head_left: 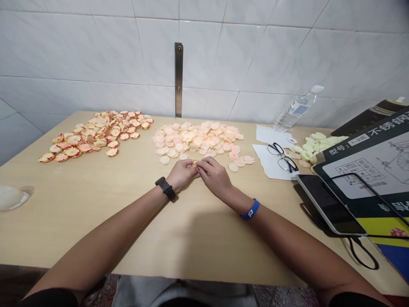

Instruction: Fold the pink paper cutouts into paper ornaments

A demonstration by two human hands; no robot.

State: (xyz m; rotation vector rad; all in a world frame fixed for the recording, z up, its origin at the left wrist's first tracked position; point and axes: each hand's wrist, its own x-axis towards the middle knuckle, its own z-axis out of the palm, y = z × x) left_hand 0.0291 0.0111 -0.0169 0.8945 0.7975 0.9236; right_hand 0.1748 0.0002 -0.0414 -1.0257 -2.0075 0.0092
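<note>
My left hand (181,172) and my right hand (214,172) meet at the middle of the wooden table (96,204), fingers pinched together on one small pale-pink flower-shaped piece (194,163). Just beyond them lies a spread heap of pale-pink flower pieces (198,138). A black watch sits on my left wrist and a blue band on my right wrist.
A heap of orange-red flower pieces (96,136) lies at the far left. At the right are yellowish pieces (315,145), glasses (283,157) on white paper, a plastic bottle (295,110), a phone (330,204) and a printed box (373,170). A clear bag (11,197) sits at the left edge.
</note>
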